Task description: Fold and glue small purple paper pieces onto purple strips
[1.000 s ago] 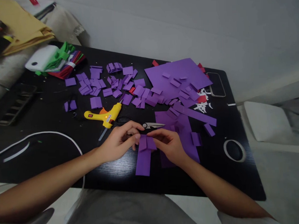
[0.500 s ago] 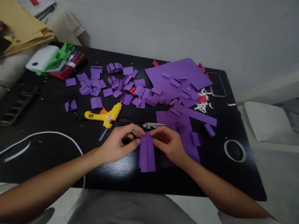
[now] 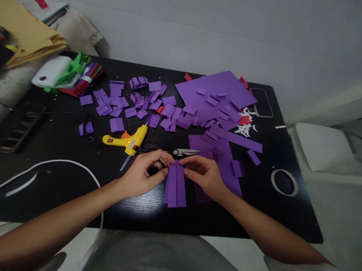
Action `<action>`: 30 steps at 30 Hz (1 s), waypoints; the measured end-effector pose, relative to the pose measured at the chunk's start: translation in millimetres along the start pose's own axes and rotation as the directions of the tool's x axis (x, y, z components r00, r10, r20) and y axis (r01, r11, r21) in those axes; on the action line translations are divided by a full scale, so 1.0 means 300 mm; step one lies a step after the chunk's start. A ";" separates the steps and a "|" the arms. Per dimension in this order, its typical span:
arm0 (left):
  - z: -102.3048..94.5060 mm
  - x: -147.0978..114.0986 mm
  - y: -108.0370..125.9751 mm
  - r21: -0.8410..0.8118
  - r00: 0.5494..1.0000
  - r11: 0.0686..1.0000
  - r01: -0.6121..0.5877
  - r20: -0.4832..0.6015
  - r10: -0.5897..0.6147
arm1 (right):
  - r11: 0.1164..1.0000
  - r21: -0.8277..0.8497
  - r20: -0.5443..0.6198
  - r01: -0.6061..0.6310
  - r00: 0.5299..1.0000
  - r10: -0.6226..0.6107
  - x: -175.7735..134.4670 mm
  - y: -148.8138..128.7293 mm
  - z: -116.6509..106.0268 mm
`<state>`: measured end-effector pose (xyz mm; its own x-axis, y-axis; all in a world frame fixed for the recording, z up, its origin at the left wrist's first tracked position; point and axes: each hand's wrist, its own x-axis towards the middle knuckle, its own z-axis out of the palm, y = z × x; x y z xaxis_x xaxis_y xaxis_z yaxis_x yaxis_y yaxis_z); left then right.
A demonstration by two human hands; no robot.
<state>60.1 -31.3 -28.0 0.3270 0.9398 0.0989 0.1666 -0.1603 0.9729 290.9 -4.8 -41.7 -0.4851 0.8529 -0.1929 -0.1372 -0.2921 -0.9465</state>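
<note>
Between my two hands is a folded purple paper strip, its long creased panels hanging toward the table's near edge. My left hand pinches its upper left corner between thumb and fingers. At the upper right corner, my right hand pinches the same strip. Part of another purple layer shows behind its left side. Just beyond my fingertips lie scissors, their handles partly hidden. A yellow glue gun rests on its side left of them, its small light glowing. Under my right hand is a purple sheet.
Many small folded purple pieces are scattered across the black table. A larger purple sheet lies at the back. To the right are a tape roll and a phone-like object. A white cable curves along the left.
The folded strip has shifted slightly left at its lower end and tilted a little, showing more of the layer behind. Both hands have moved slightly left with it.
</note>
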 end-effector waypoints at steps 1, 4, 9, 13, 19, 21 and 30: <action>0.000 -0.001 -0.002 0.006 1.000 1.000 0.004 0.003 -0.004 | 1.000 -0.002 0.002 -0.003 1.000 0.003 0.000 0.000 0.000; -0.001 -0.002 -0.005 0.032 1.000 0.999 0.006 0.004 -0.006 | 1.000 0.014 0.008 -0.011 1.000 0.011 -0.001 0.004 -0.002; 0.000 -0.002 -0.002 0.070 1.000 0.998 -0.005 -0.009 0.006 | 0.999 0.040 0.023 -0.016 1.000 0.016 -0.003 0.011 -0.001; 0.002 -0.001 -0.001 0.101 1.000 0.995 -0.006 -0.017 0.007 | 0.998 0.056 0.019 0.014 1.000 -0.015 -0.002 0.004 0.002; -0.001 0.004 0.006 0.145 0.998 0.987 -0.065 -0.009 0.067 | 0.999 -0.027 -0.006 0.029 1.000 -0.030 0.001 -0.011 0.003; -0.004 0.005 0.013 0.185 0.996 0.979 -0.086 0.010 0.086 | 0.997 -0.065 -0.038 0.030 0.999 -0.033 0.002 -0.007 0.004; -0.002 -0.001 0.023 0.296 0.973 0.928 -0.227 0.026 0.230 | 0.997 -0.068 -0.056 0.037 0.998 -0.041 0.016 0.017 0.000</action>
<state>60.6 -32.5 -21.2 0.3804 0.8698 0.3142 0.3558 -0.4513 0.8184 287.9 -2.1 -47.4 -0.4300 0.8870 -0.1683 -0.0962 -0.2304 -0.9683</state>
